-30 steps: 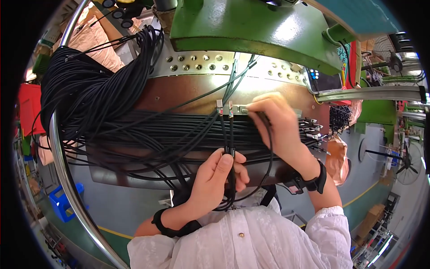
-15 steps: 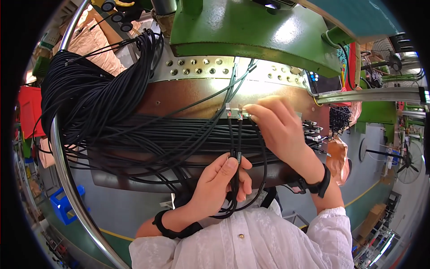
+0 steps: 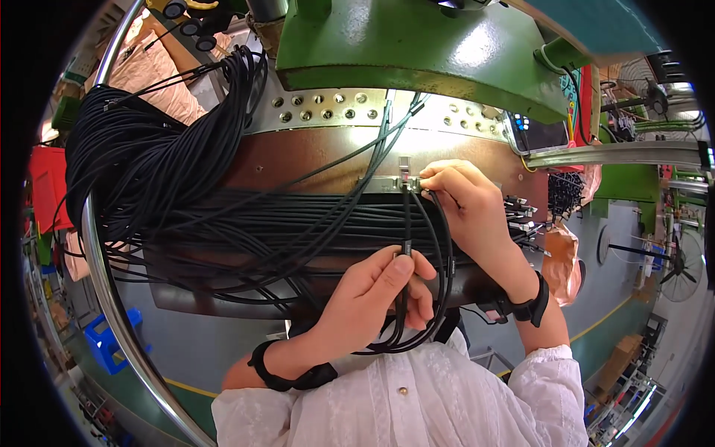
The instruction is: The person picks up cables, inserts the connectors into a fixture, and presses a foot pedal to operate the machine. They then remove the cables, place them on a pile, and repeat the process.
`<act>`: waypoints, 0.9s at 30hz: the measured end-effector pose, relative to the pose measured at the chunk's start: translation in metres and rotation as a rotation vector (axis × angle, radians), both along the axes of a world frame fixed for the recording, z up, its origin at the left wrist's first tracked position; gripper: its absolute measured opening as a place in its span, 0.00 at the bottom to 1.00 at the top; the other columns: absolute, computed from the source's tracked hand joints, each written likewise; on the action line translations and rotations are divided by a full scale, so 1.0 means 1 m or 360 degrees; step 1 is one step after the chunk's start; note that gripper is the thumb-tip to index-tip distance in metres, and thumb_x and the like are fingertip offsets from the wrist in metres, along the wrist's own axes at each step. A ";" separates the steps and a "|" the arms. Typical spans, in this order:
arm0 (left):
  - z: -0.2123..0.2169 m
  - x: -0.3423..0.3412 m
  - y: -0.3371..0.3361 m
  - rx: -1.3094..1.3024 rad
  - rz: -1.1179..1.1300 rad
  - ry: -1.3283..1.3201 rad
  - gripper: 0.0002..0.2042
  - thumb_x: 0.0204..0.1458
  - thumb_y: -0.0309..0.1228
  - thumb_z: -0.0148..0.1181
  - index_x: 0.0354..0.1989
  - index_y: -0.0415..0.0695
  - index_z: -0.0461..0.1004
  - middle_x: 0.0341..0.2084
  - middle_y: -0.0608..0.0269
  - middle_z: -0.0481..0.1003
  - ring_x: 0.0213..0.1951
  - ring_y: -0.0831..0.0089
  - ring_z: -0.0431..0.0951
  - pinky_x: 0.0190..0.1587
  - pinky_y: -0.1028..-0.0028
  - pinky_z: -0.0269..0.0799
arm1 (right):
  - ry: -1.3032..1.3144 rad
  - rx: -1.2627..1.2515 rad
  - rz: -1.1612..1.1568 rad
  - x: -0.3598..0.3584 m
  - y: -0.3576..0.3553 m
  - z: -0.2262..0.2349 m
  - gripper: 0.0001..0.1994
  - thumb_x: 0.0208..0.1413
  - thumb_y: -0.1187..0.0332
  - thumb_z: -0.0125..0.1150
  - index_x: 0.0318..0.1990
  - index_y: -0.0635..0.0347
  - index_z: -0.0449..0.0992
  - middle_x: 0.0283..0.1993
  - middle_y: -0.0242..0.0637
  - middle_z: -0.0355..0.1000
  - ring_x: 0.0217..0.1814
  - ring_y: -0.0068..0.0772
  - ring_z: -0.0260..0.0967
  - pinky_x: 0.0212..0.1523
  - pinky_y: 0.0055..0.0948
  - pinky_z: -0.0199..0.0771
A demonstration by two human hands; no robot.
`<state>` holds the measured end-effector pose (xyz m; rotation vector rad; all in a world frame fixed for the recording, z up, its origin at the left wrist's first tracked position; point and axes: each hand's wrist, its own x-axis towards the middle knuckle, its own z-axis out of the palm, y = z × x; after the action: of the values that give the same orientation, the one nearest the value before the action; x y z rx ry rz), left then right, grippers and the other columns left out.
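My left hand (image 3: 376,289) is closed around a black cable (image 3: 407,220), thumb on top, below the edge of the cable pile. That cable runs up to a flat metal connector (image 3: 405,170), which stands at a small metal fixture (image 3: 381,184) on the brown work surface. Just right of this connector, my right hand (image 3: 471,205) pinches a small cable end, its thumb and index finger together. From there a black cable loops down and back beneath my left hand. My fingers partly hide the piece in the right pinch.
Many black cables (image 3: 313,223) lie across the table, and a thick bundle (image 3: 149,149) hangs over a curved metal rail (image 3: 100,268) at left. A green machine body (image 3: 410,56) overhangs the perforated plate (image 3: 328,108). Right of my hand lie loose connector ends (image 3: 525,212).
Of two connectors side by side at the fixture, one now stands there and the right hand pinches at another beside it. My left hand has shifted slightly right with the cable.
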<state>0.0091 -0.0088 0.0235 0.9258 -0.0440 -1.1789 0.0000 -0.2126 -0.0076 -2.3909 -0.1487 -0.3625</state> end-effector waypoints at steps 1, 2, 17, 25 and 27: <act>0.000 0.001 -0.002 -0.0024 -0.0051 0.0041 0.16 0.63 0.39 0.35 0.39 0.37 0.64 0.23 0.55 0.74 0.23 0.74 0.73 0.29 0.78 0.69 | -0.0046 -0.0095 0.0050 0.001 -0.003 0.003 0.10 0.41 0.83 0.59 0.34 0.63 0.72 0.35 0.41 0.72 0.36 0.41 0.70 0.36 0.28 0.70; 0.000 0.002 -0.004 -0.0048 -0.0104 0.0083 0.16 0.63 0.39 0.35 0.39 0.37 0.65 0.23 0.56 0.74 0.23 0.73 0.73 0.29 0.78 0.69 | -0.0092 -0.0190 0.0100 0.001 -0.007 0.007 0.10 0.42 0.84 0.59 0.34 0.63 0.72 0.34 0.41 0.72 0.36 0.41 0.70 0.36 0.28 0.70; 0.012 0.016 -0.008 0.0125 0.0205 -0.0105 0.16 0.63 0.38 0.37 0.46 0.37 0.65 0.18 0.67 0.68 0.23 0.80 0.69 0.32 0.80 0.71 | -0.0039 0.0065 -0.0239 -0.019 -0.017 -0.004 0.06 0.48 0.79 0.58 0.34 0.63 0.69 0.36 0.39 0.71 0.36 0.32 0.69 0.38 0.24 0.68; 0.004 0.018 -0.011 0.0055 -0.0051 0.0087 0.15 0.62 0.39 0.38 0.45 0.39 0.65 0.18 0.69 0.62 0.20 0.83 0.62 0.26 0.81 0.67 | -0.0010 -0.0036 -0.0161 -0.016 -0.017 0.000 0.07 0.47 0.80 0.58 0.33 0.63 0.68 0.36 0.40 0.70 0.36 0.36 0.69 0.39 0.26 0.69; 0.001 0.020 -0.009 0.0035 -0.0098 0.0046 0.15 0.62 0.39 0.38 0.43 0.40 0.65 0.19 0.69 0.62 0.20 0.84 0.60 0.25 0.82 0.65 | 0.0044 -0.0045 -0.0135 -0.015 -0.018 0.000 0.07 0.46 0.80 0.58 0.32 0.63 0.68 0.36 0.40 0.70 0.36 0.38 0.69 0.39 0.27 0.69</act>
<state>0.0293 -0.0182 0.0249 0.9322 -0.0366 -1.2520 -0.0149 -0.2311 -0.0076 -2.4342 -0.0403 -0.3689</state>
